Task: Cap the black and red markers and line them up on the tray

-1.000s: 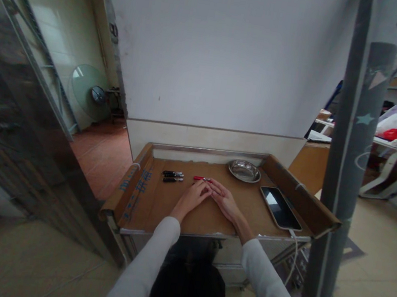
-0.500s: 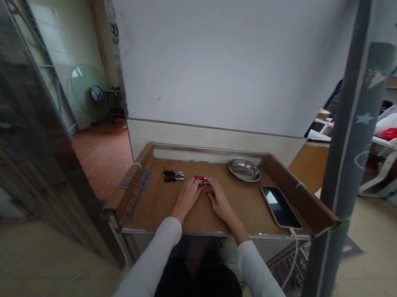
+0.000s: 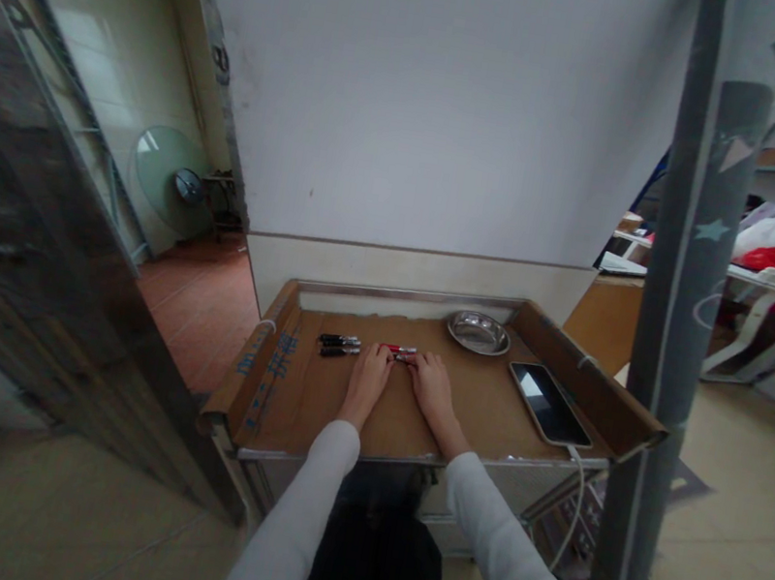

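Several black pens (image 3: 338,346) lie side by side on the cardboard-covered table (image 3: 310,405), just left of my left hand. My left hand (image 3: 370,368) rests on the cardboard, its fingers closed on the left end of a red pen (image 3: 401,358). Opposite it, my right hand (image 3: 430,378) has its fingers closed at the pen's right end. Behind the fingertips another red pen (image 3: 402,349) lies level on the cardboard. The fingers partly cover the held pen, and its ends are hidden.
A round steel dish (image 3: 478,333) stands at the back right. A phone (image 3: 550,404) with a white cable (image 3: 574,506) lies at the right. Raised cardboard edges (image 3: 582,365) border the table's sides. A grey pillar (image 3: 687,279) rises beyond its right end.
My right hand has come round so its fingers reach the pen's right end, with its forearm shifted left. More of the rear red pen shows. My left hand has barely moved.
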Tool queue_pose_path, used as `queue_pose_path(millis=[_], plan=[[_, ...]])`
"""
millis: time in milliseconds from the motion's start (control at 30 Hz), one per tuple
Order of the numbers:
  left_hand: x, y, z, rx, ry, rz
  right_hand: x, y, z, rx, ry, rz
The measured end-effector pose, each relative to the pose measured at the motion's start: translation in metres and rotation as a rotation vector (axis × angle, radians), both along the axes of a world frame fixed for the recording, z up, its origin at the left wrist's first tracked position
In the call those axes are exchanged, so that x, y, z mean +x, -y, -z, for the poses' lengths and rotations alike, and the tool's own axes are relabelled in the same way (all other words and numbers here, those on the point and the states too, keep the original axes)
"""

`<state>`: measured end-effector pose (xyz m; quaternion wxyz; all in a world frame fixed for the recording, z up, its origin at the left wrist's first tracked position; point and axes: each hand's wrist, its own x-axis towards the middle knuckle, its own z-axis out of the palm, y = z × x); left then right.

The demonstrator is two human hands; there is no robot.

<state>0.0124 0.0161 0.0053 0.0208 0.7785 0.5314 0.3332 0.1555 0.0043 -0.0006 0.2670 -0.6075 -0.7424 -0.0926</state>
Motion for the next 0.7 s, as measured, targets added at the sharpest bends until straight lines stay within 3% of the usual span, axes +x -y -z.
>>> queue_pose_path(millis=[233, 367, 500, 700], plan=[[-0.004, 0.007, -0.005, 0.062, 0.002, -0.106, 0.000, -0.001, 0.001, 0.025, -0.009, 0.054], [-0.014, 0.015, -0.008, 0.120, 0.045, -0.363, 0.002, 0.001, 0.004, 0.033, -0.052, 0.054], [-0.023, 0.021, -0.007, 0.060, 0.037, -0.577, 0.001, 0.004, 0.003, 0.023, -0.081, -0.009], [-0.025, 0.027, -0.007, 0.001, -0.034, -0.605, -0.004, 0.007, 0.000, 0.022, -0.078, -0.017]])
